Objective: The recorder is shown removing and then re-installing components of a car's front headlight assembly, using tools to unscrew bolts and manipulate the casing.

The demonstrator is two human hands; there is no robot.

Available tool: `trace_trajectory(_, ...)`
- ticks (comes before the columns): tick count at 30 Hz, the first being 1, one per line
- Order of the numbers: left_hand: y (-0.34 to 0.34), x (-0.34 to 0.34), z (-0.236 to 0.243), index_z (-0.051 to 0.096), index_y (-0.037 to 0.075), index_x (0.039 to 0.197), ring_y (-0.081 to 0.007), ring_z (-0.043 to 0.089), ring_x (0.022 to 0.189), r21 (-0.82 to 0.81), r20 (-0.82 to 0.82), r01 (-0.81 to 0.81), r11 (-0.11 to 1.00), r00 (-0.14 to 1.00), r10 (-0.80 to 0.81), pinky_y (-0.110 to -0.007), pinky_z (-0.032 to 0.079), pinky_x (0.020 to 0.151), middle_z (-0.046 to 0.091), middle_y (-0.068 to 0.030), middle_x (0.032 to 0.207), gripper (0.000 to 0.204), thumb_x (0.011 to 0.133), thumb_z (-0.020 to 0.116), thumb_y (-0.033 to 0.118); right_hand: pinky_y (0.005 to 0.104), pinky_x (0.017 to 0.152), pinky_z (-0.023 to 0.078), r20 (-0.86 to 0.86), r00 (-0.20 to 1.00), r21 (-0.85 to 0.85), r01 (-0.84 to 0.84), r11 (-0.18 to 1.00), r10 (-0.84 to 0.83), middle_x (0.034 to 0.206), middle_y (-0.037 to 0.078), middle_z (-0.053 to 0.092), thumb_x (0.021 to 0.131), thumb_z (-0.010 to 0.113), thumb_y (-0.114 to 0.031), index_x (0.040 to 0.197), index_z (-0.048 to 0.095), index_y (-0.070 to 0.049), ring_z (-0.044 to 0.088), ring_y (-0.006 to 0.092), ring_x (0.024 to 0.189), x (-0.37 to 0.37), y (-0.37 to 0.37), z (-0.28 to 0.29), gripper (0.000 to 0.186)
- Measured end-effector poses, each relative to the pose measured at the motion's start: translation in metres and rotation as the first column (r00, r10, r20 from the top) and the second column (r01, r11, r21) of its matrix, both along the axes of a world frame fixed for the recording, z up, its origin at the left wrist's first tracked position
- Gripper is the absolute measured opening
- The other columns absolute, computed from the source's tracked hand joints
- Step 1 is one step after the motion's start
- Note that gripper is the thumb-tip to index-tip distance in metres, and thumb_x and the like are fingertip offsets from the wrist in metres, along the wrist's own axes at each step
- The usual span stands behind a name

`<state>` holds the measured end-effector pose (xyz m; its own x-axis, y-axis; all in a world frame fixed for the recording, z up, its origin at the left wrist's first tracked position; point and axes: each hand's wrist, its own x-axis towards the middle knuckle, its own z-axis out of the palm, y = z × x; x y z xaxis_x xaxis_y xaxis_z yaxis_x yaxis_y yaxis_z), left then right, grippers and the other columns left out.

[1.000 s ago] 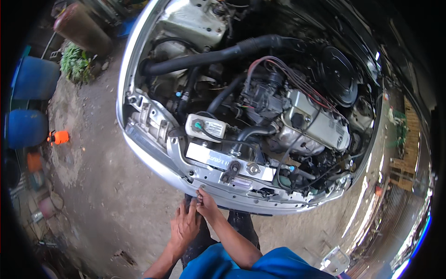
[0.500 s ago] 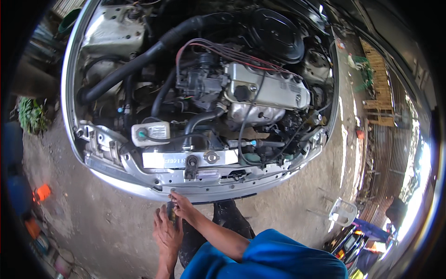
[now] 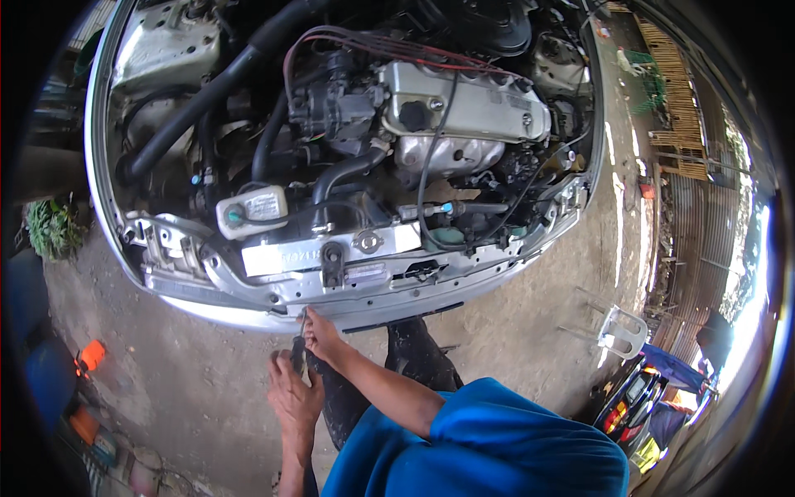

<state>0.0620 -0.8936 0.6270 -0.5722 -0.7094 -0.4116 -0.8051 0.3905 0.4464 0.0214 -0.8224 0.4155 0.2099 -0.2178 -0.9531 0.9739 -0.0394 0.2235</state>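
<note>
In front of the car's silver front edge (image 3: 248, 317), my left hand (image 3: 295, 389) is wrapped round the dark handle of a screwdriver (image 3: 299, 354). My right hand (image 3: 321, 336) pinches the thin metal shaft close to its tip. That tip points up at the front panel; whether it touches a fastener there is too small to tell. Behind it lies the open engine bay, with a bright radiator top (image 3: 331, 253), a white coolant bottle (image 3: 252, 213) and a silver engine cover (image 3: 464, 103).
My dark trouser legs (image 3: 407, 352) stand close to the bumper. On the dirt floor to the right lies a white plastic chair (image 3: 623, 331), beside a dark motorcycle (image 3: 623, 402). An orange object (image 3: 92, 356) and blue containers (image 3: 51, 377) are at the left.
My view has shifted, so the car sits higher and further left in the picture. Both hands keep their grip on the screwdriver, its shaft now showing more plainly by the bumper edge.
</note>
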Motion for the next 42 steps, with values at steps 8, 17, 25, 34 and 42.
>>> trace_trajectory(8, 0.0, 0.0, -0.01, 0.051, 0.004, 0.107, -0.0382, 0.063, 0.08, 0.227, 0.35, -0.102, 0.969, 0.937, 0.017, -0.046, 0.051, 0.065, 0.061, -0.0188, 0.097, 0.032, 0.085, 0.063, 0.024, 0.0173, 0.036, 0.022, -0.193, 0.981, 0.097, 0.05, 0.994, -0.03, 0.056, -0.008, 0.04, 0.089, 0.065, -0.03, 0.076, 0.06, -0.011, 0.028, 0.0023, 0.041, -0.003, -0.003, -0.01, 0.023)
trace_trajectory(17, 0.001, 0.013, -0.019, 0.058, 0.008, 0.108, -0.039, 0.063, 0.075, 0.191, 0.143, -0.036, 0.981, 0.99, 0.009, -0.047, 0.052, 0.064, 0.06, -0.0198, 0.091, 0.025, 0.088, 0.059, 0.021, 0.0283, 0.037, 0.027, -0.534, 0.762, 0.524, -0.042, 0.851, 0.366, 0.059, 0.001, 0.051, 0.076, 0.077, -0.028, 0.069, 0.059, -0.006, 0.039, 0.0126, 0.042, 0.0, -0.027, 0.006, 0.03)
trace_trajectory(25, 0.0, 0.027, -0.033, 0.054, 0.001, 0.108, -0.0417, 0.063, 0.074, 0.102, -0.042, 0.025, 0.994, 0.999, -0.02, -0.049, 0.051, 0.066, 0.063, -0.0235, 0.079, 0.03, 0.084, 0.062, 0.018, 0.0394, 0.053, 0.045, -0.538, 0.698, 0.53, -0.156, 0.833, 0.473, 0.069, 0.009, 0.063, 0.069, 0.079, -0.028, 0.078, 0.064, 0.002, 0.057, 0.0229, 0.056, -0.003, 0.004, -0.032, 0.034)
trace_trajectory(34, -0.006, 0.08, -0.032, 0.059, 0.001, 0.103, -0.0391, 0.063, 0.064, 0.4, 0.003, -0.239, 0.885, 0.966, 0.259, -0.046, 0.048, 0.059, 0.062, -0.0221, 0.069, 0.022, 0.088, 0.058, 0.017, 0.0396, 0.062, 0.05, -0.6, -0.076, 0.784, -0.252, 0.567, 0.796, 0.067, 0.014, 0.064, 0.067, 0.077, -0.019, 0.081, 0.063, -0.002, 0.065, 0.031, 0.064, -0.001, -0.01, 0.007, 0.026)
trace_trajectory(42, 0.001, 0.146, -0.032, 0.059, 0.0, 0.104, -0.0134, 0.056, 0.058, 0.542, 0.075, -0.392, 0.743, 0.903, 0.422, -0.029, 0.042, 0.053, 0.061, -0.009, 0.065, 0.021, 0.091, 0.055, 0.016, 0.046, 0.058, 0.048, -0.569, -0.244, 0.812, -0.315, 0.491, 0.785, 0.067, 0.017, 0.062, 0.075, 0.076, -0.034, 0.081, 0.059, -0.003, 0.062, 0.0387, 0.065, 0.0, -0.005, 0.026, 0.036)
